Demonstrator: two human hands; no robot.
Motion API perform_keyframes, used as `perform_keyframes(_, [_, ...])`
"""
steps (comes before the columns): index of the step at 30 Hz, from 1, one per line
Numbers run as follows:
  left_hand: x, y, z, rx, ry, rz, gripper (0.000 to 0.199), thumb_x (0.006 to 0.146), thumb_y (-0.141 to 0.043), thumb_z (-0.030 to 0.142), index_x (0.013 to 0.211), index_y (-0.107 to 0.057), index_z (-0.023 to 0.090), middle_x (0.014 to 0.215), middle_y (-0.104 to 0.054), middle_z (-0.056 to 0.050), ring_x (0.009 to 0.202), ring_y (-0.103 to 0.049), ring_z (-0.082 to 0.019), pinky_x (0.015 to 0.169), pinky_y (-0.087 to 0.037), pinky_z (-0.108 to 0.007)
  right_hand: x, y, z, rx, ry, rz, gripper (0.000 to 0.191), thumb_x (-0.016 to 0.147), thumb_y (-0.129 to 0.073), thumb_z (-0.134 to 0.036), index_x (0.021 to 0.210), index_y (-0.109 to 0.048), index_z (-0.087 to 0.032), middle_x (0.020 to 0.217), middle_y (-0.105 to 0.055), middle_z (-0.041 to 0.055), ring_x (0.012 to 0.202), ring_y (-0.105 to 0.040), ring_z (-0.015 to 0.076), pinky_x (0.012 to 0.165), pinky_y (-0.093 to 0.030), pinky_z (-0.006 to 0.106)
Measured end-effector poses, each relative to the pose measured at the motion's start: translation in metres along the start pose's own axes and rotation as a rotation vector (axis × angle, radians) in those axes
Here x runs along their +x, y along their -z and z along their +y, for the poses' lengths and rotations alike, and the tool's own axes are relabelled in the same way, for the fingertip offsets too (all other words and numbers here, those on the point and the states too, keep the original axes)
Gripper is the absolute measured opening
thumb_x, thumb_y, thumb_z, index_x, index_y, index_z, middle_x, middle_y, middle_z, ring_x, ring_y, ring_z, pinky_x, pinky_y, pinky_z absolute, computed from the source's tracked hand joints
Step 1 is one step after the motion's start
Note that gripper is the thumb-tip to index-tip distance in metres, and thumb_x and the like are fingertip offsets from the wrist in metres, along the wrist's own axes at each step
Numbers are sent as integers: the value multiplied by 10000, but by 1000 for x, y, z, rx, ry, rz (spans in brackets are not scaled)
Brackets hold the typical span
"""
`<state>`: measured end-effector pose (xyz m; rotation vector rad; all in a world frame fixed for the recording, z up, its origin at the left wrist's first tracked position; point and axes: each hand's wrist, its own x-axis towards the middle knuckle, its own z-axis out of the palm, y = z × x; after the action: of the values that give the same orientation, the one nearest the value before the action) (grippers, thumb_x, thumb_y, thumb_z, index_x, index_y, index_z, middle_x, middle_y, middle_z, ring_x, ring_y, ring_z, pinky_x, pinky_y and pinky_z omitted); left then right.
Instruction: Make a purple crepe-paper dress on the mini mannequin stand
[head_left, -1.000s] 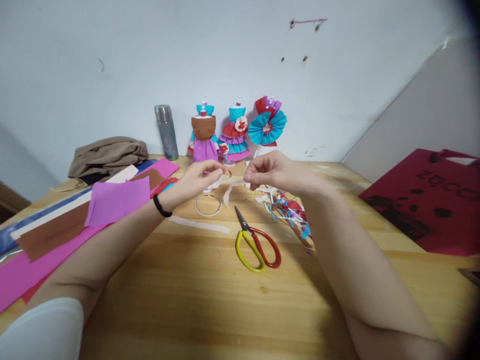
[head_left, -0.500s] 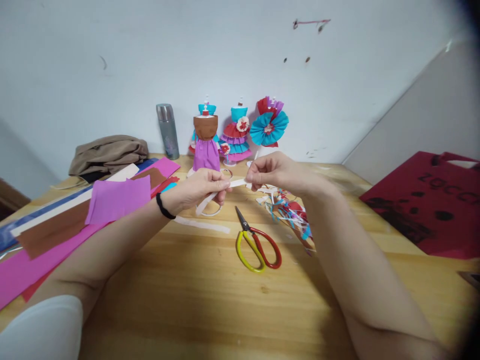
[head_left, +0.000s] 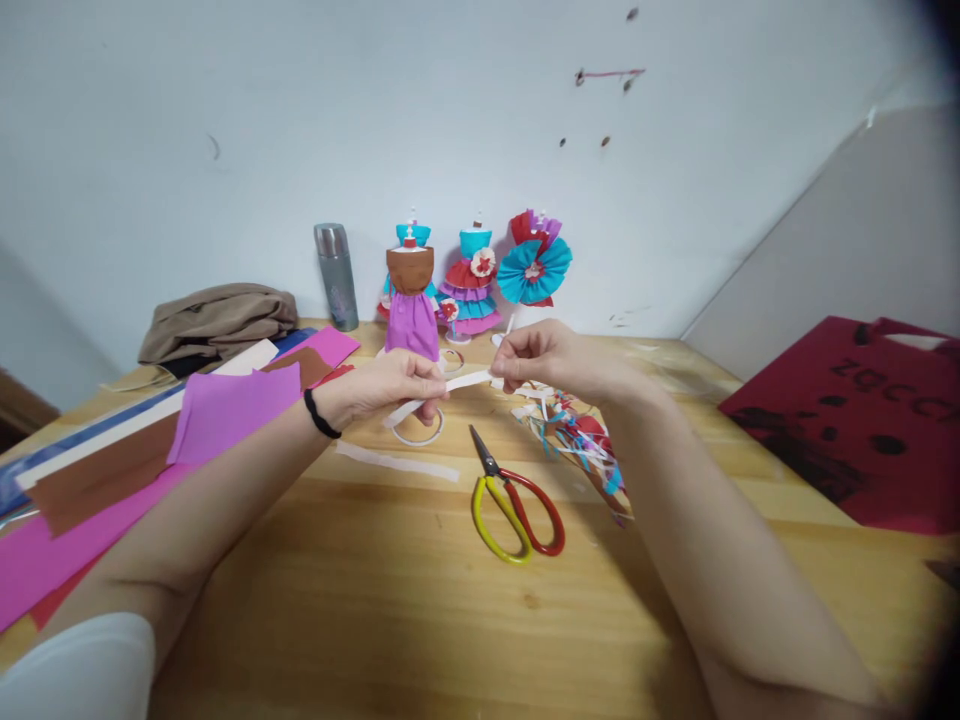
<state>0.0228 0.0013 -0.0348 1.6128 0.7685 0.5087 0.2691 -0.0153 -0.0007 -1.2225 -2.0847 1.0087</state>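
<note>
Between my two hands a narrow white paper strip [head_left: 469, 380] is stretched above the table. My left hand [head_left: 401, 385] pinches it, and a loose tail hangs past the fingers to the left. At the strip's right end, my right hand [head_left: 529, 358] holds it between thumb and fingers. Beneath my left hand lies a roll of tape [head_left: 418, 430], partly covered. A second pale strip [head_left: 397, 463] rests flat on the wood. Scissors [head_left: 510, 505] with one yellow and one red handle lie closer to me, blades pointing away.
Small dress forms in coloured paper [head_left: 411, 325] stand along the wall beside a grey flask [head_left: 337, 280]. Paper sheets [head_left: 232, 410] and a brown cloth [head_left: 217, 322] lie left. Paper scraps [head_left: 581, 430] are heaped under my right arm, and a red bag [head_left: 847, 420] stands at right.
The whole scene sits slightly lower in view, as my head has tilted up a little. My hands have drawn slightly apart, so more of the strip shows between them.
</note>
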Motion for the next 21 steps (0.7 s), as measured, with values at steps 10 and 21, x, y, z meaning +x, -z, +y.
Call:
perform_keyframes(10, [-2,18,-1,121,25,-38,318,778,-777,408,696,-676,118,610,-709,-45,472,-558,-69,475,-396,-178,1,4,4,-12,-23,7,279,736,-732,-430,640,-633,-187,585,-625,4,547,-535,104,546,-391,261])
perform_keyframes(21, [-6,25,3,215,0,-59,365,806,-739,457,684,-643,127,553,-672,-40,535,-593,-95,569,-433,-203,2,5,8,-35,-8,9,300,737,-738,-454,634,-624,-196,570,-625,6,528,-517,102,517,-378,267])
